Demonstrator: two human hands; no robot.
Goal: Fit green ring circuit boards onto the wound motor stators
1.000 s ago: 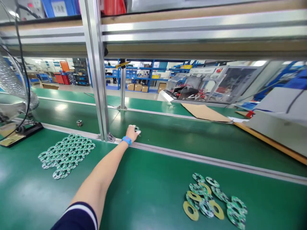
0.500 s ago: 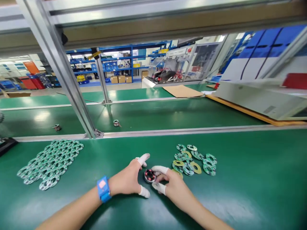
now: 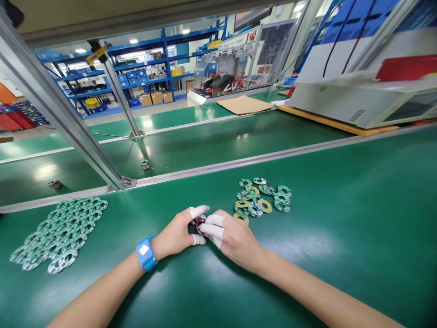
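Observation:
A small round motor stator (image 3: 200,222) with a dark core and reddish windings sits low over the green mat between my hands, mostly covered by fingers. Around its left side my left hand (image 3: 179,230) curves, thumb and index finger in white finger cots closed on it. From the right, my right hand (image 3: 232,234) presses its white-cotted fingertips together on the stator's top and near edge; its thumb is hidden. Beyond that hand lies a loose pile of ring-shaped green circuit boards (image 3: 255,209), mixed with several plain yellowish rings (image 3: 265,206).
Ring boards in neat overlapping rows (image 3: 64,232) lie at left. A metal rail (image 3: 218,165) borders the mat, with an aluminium post (image 3: 78,132) rising from it. Behind are two more stators (image 3: 145,165), brown cardboard (image 3: 246,105) and a grey machine (image 3: 341,100).
My left thumb and index finger have closed in on the stator. My right hand has turned, its fingers now over the stator's top. The camera view has tilted and shifted.

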